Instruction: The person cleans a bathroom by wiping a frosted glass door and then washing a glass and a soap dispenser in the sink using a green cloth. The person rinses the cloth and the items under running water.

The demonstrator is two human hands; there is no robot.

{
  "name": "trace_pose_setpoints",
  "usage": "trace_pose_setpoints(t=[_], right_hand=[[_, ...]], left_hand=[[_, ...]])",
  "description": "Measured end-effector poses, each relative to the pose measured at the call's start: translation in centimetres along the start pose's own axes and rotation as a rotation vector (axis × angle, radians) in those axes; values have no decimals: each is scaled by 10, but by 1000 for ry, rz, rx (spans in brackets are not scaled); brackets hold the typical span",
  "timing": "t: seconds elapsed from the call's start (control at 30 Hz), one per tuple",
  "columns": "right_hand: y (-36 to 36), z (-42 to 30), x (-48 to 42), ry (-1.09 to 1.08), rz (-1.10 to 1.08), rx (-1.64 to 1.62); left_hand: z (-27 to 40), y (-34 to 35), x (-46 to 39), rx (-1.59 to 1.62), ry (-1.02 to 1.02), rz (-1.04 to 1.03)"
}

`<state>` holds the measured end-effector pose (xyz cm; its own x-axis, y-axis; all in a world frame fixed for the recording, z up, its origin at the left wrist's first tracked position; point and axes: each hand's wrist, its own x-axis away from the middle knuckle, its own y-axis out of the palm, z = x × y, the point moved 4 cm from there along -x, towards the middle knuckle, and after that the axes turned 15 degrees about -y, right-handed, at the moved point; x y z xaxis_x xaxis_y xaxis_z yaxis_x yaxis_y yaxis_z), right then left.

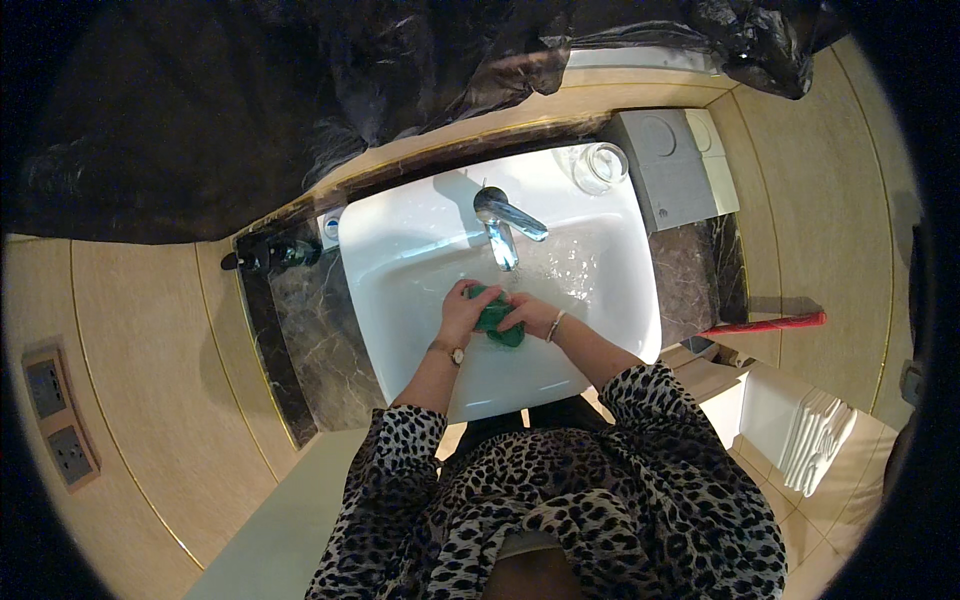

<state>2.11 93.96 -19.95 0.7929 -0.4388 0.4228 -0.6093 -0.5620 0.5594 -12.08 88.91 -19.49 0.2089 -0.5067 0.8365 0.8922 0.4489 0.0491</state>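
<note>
A wet green cloth [506, 334] is bunched between my two hands, over the white washbasin [409, 304]. My left hand [459, 309] grips its left and upper side, thumb across the top. From the right, my right hand [534, 315] pinches the cloth between thumb and fingers. Whether the cloth wraps around something cannot be told. Just beyond my hands stands a chrome mixer tap [501, 217], its lever swung to the right. Rippling water glints in the basin's right half.
A clear glass [604, 166] stands on the basin's back right corner, beside a grey box [664, 169]. A dark bottle [294, 255] lies on the marble counter [322, 315] at left. A red rod-like object [772, 323] juts out at right, above a folded white towel [819, 441]. Black plastic sheeting [225, 112] hangs beyond.
</note>
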Motion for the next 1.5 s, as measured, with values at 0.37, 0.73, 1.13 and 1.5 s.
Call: trace_pose_setpoints(t=[0.37, 0.73, 1.13, 1.5], right_hand=[[-39, 0, 6, -248, 870, 115], [19, -2, 32, -895, 424, 1156], [-36, 0, -25, -295, 681, 395], [24, -19, -2, -594, 372, 1172]], left_hand=[[-17, 7, 7, 300, -191, 213], [-24, 16, -9, 473, -134, 67], [-48, 22, 3, 247, 220, -67], [-36, 14, -12, -12, 353, -147]])
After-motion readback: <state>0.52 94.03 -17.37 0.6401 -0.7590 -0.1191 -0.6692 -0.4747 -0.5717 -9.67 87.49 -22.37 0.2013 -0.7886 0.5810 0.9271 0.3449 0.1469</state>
